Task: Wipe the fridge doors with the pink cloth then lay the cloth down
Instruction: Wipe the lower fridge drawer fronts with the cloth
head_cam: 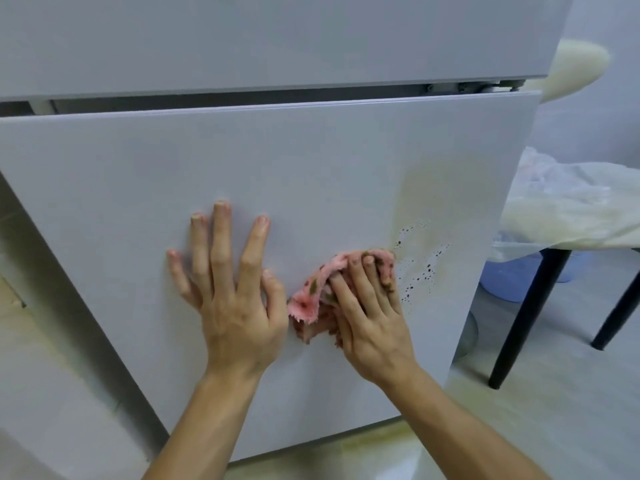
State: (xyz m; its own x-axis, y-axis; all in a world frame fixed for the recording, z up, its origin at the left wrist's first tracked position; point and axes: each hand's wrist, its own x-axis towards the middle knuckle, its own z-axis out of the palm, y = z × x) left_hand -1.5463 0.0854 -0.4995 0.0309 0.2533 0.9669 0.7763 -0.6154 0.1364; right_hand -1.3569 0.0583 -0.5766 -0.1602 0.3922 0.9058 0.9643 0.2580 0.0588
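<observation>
Two doors make up the fridge front here: the upper door [277, 39], which fills the top of the view, and the lower door [173, 168] beneath it, where the work is going on. Most of the lower door looks plain and unmarked, but nothing shows whether that comes from wiping, and the same holds for the upper door. On the right side of the lower door a broad yellowish smear [443, 195] remains, so this door is clearly not finished.

Off to the right stands a table [571, 216] under a crinkled plastic sheet, which looks like one likely spot for setting the cloth down later.

Next in size, the left hand [239, 306] lies flat against the lower door with fingers spread, holding nothing and seemingly steadying the door. The right hand [370, 323] presses the pink cloth [311, 289] onto the door with fairly straight fingers laid over it; its thumb is hidden. The cloth is bunched and already soiled, its upper right end just beside the dirty patch.

Smallest are the dark specks [422, 268] scattered just right of the cloth, not yet wiped. My judgement: the wiping is under way, with the stained area and the laying-down left to do.
</observation>
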